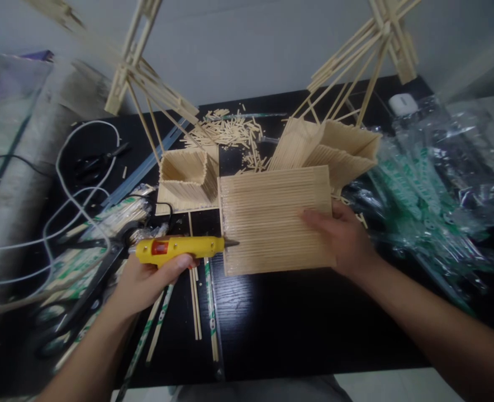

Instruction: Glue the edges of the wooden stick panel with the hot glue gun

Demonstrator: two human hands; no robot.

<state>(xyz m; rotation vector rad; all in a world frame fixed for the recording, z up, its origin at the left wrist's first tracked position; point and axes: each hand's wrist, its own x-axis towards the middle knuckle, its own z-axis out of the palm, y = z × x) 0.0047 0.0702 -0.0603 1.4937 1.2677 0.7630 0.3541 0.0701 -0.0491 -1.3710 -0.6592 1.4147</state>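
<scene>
My left hand [150, 282] is wrapped round a yellow hot glue gun [180, 249], whose metal nozzle points right. The nozzle tip overlaps the left edge of a flat panel of wooden sticks [272, 218]; I cannot tell whether it touches. Gripping the panel's right edge is my right hand [347, 237], with the thumb across the front face and the fingers hidden behind. Behind the glue gun stands a square stick box on a base [188, 178]. Another stick-built box [347, 148] sits tilted behind the panel, with stick frames rising above both.
Cut stick pieces [230, 131] lie heaped at the back of the black table [293, 329]. Scissors [91, 279], wrapped chopsticks [133, 215] and a white cable [62, 192] crowd the left. Green-printed plastic wrappers [423, 190] pile up on the right.
</scene>
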